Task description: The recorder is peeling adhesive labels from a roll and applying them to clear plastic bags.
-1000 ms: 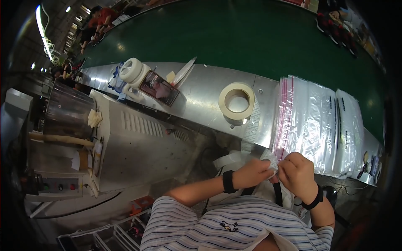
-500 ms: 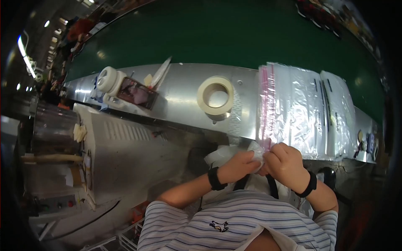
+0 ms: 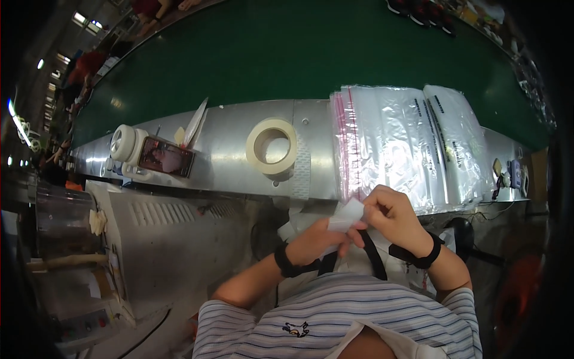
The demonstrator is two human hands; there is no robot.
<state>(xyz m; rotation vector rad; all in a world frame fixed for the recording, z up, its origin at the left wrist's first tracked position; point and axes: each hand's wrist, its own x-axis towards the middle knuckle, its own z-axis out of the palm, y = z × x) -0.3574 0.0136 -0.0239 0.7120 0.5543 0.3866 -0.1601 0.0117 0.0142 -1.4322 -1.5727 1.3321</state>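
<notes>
Left hand [image 3: 315, 241] grasps a small white slip [image 3: 345, 216] between thumb and fingers, the slip being in front of the torso, near the front edge of the metal ledge [image 3: 224, 164]; right hand [image 3: 394, 220] has its fingers curled and tips at the slip's right end, though whether they pinch it cannot be told. On the ledge, a stack of clear plastic bags [image 3: 388, 143] lies beyond the right hand, with a patterned strip [image 3: 302, 173] between it and a cream tape roll [image 3: 255, 149].
</notes>
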